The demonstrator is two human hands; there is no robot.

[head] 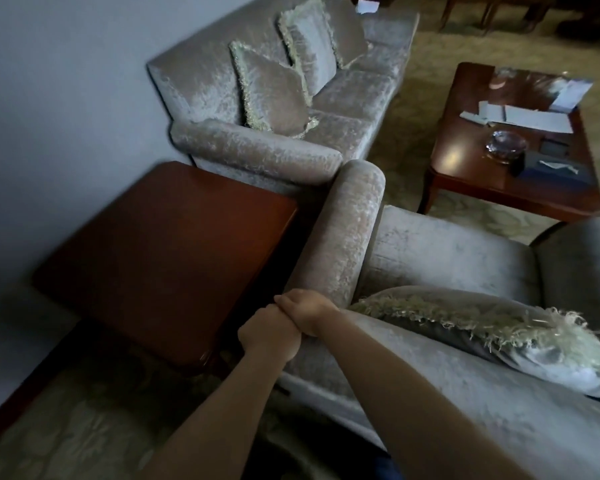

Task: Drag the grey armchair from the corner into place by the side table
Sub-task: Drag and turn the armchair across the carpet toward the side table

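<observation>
I see both hands clasped together at the rear corner of the grey armchair (447,258): left hand (269,337) and right hand (307,315) closed on its upholstery where armrest meets back. Side table (160,251) lies just left of the hands, armchair beside it.

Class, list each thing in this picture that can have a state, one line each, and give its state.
Left hand: closed on the armchair's rear corner.
Right hand: closed on the same corner, touching the left hand.
Grey armchair: upright, its arm alongside the side table.
Side table: top bare.
Armchair cushion: leaning against the backrest.
Sofa: three cushions propped on it.
Coffee table: cluttered with papers and a glass dish.
</observation>
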